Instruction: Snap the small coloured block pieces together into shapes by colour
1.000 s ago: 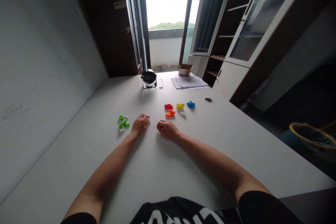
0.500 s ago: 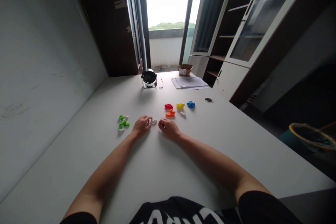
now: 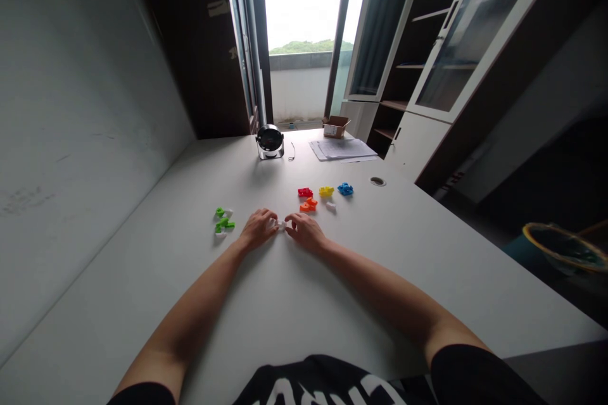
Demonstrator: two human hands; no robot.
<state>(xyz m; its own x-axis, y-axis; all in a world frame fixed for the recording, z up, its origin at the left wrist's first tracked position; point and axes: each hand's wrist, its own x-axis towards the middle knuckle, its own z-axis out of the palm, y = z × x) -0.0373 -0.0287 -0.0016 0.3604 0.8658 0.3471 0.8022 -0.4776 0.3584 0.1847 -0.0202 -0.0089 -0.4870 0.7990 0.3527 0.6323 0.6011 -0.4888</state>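
Observation:
A small white plastic piece sits low over the table between my two hands. My left hand has its thumb and fingers closed on the left side of it. From the other side, the bent fingers of my right hand pinch its right end. The fingers cover part of the piece, so its full shape is hidden. Left of my left hand lie several green pieces with white ones among them. Just beyond my right hand are orange pieces and red pieces.
Yellow pieces, blue pieces and a loose white piece lie farther right on the white table. A round black lamp-like device, papers and an open cardboard box stand toward the back.
My right fingers have opened from a curl and reached onto the white piece. The piece has shifted slightly right and nearer to me, and my left hand has moved slightly right.

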